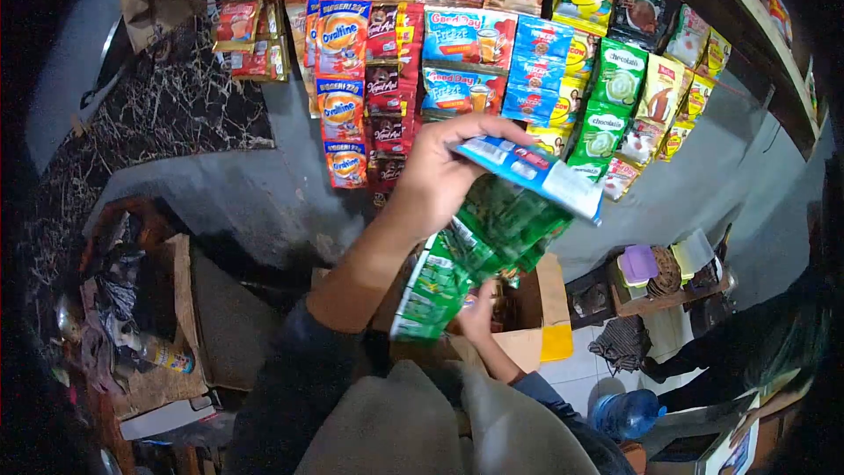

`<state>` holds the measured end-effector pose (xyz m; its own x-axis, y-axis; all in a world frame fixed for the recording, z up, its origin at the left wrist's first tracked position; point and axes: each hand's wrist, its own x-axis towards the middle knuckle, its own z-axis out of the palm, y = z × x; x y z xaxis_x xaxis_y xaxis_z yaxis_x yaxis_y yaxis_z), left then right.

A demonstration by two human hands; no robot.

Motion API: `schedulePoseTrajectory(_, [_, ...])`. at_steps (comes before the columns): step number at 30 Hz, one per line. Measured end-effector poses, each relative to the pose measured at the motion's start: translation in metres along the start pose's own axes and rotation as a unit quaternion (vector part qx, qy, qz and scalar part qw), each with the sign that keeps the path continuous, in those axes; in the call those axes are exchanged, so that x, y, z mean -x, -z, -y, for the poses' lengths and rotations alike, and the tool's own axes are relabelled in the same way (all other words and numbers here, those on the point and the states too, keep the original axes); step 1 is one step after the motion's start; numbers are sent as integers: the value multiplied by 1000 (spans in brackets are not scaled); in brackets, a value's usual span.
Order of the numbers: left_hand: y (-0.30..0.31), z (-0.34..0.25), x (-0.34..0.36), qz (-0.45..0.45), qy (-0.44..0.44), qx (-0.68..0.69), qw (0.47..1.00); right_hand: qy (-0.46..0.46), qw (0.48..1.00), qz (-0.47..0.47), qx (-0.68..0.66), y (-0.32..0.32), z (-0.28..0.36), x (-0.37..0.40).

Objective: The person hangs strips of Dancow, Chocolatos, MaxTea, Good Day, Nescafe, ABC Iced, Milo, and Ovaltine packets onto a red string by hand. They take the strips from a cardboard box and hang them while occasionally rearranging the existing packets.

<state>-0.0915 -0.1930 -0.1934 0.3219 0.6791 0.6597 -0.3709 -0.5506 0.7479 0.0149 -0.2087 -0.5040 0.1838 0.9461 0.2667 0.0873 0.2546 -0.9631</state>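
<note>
My left hand [433,178] is raised in front of a wall of hanging drink sachets and grips a blue and white sachet strip [538,172] at its left end. A bunch of green sachet strips [497,227] hangs from the same hand, and its lower end [429,292] trails down to the left. Lower down, my right hand [479,312] is partly hidden behind the green strips and holds them from below, just above an open cardboard box [547,321].
Rows of sachets hang on the grey wall: orange Ovaltine strips [341,62], blue Good Day packs [466,40], green chocolate packs [615,88]. A cluttered wooden stand [167,334] is at the left. A small shelf with containers [655,277] and a blue water jug [629,412] are at the right.
</note>
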Motion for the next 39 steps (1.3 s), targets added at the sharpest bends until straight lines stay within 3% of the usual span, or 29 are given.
schedulePoseTrajectory(1, [1,-6,3,-11,-8,-37,999,95,989,77,80,-9,-63,-6])
schedulePoseTrajectory(2, [4,-10,5,-20,-18,-74,997,43,995,84,-31,-20,-51,-5])
schedulePoseTrajectory(3, [10,-13,9,-21,-9,-31,999,-122,985,124,17,-16,12,1])
schedulePoseTrajectory(4, [17,-16,14,-21,1,12,1000,-144,971,192,-19,-15,8,-4])
schedulePoseTrajectory(6, [32,-21,29,-47,6,81,996,-110,980,153,-57,1,-6,-28])
schedulePoseTrajectory(8, [37,-28,46,-32,-4,190,981,-56,987,87,-126,-30,-6,-63])
schedulePoseTrajectory(10, [75,-15,88,-177,45,217,959,-9,981,21,-193,-40,-7,-99])
schedulePoseTrajectory(11, [78,-17,89,-177,49,214,959,11,974,-10,-225,-28,-19,-105])
schedulePoseTrajectory(16, [82,-33,102,36,-95,267,958,105,914,-146,-363,-49,-70,-98])
schedulePoseTrajectory(17, [83,-36,104,79,-125,277,949,138,974,-112,-143,-21,33,-82])
schedulePoseTrajectory(19, [84,-38,109,166,-185,297,922,129,986,-69,-84,10,37,-87])
schedulePoseTrajectory(20, [83,-37,121,165,-187,299,921,122,992,-31,-24,22,39,-89])
schedulePoseTrajectory(22, [78,-27,156,-142,-154,277,938,160,977,-142,-6,36,58,-84])
schedulePoseTrajectory(23, [79,-20,158,-134,-151,280,939,209,955,-209,17,40,70,-85])
schedulePoseTrajectory(24, [83,-9,157,-128,-149,288,937,211,953,-218,22,48,77,-87])
schedulePoseTrajectory(26, [98,11,161,-130,-119,271,946,241,915,-324,-4,61,88,-94])
schedulePoseTrajectory(27, [107,19,168,-132,-103,261,951,311,885,-344,25,64,90,-102])
schedulePoseTrajectory(28, [118,26,177,-134,-89,252,954,312,876,-335,-150,66,96,-110])
schedulePoseTrajectory(30, [127,46,219,-134,-68,227,962,266,867,-255,-335,85,96,-119])
schedulePoseTrajectory(32, [133,69,218,-140,-49,200,968,276,875,-253,-307,97,108,-125])
schedulePoseTrajectory(33, [121,73,243,-147,-38,186,971,290,902,-241,-211,99,137,-113])
schedulePoseTrajectory(34, [153,85,226,-155,-26,172,972,303,899,-251,-194,102,152,-111])
schedulePoseTrajectory(36, [156,102,239,-172,0,142,975,450,845,-286,-44,109,165,-117])
schedulePoseTrajectory(37, [158,115,239,-172,-1,142,975,476,825,-303,28,113,175,-113])
schedulePoseTrajectory(38, [156,128,234,-198,46,167,965,519,789,-266,192,140,181,-110])
schedulePoseTrajectory(39, [156,139,230,-223,94,191,951,541,771,-278,189,137,198,-104])
